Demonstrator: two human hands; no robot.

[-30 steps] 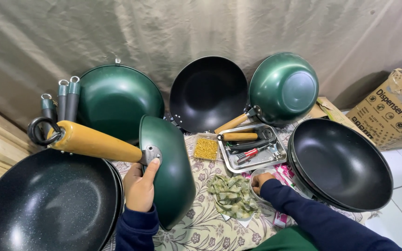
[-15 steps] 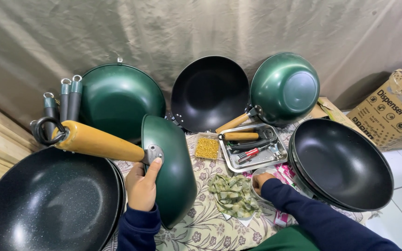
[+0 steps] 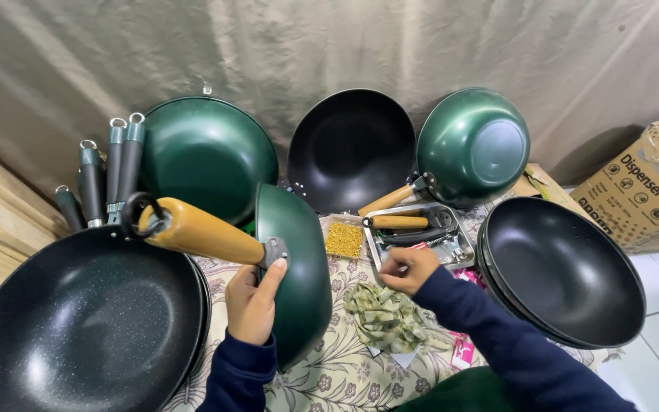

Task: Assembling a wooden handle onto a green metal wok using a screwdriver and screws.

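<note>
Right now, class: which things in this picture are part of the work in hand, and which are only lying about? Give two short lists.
In hand:
- green wok, on edge, steadied by the left hand
- its wooden handle
- metal tray, nearest the right hand

Lying about:
- black woks
- right stack of woks
- woks leaning on the curtain
- cardboard box
- green cloth

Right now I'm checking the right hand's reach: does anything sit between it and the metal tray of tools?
Nothing visible does. The right hand hovers at the near edge of the metal tray; the crumpled green cloth lies nearer the person, behind the hand.
</note>
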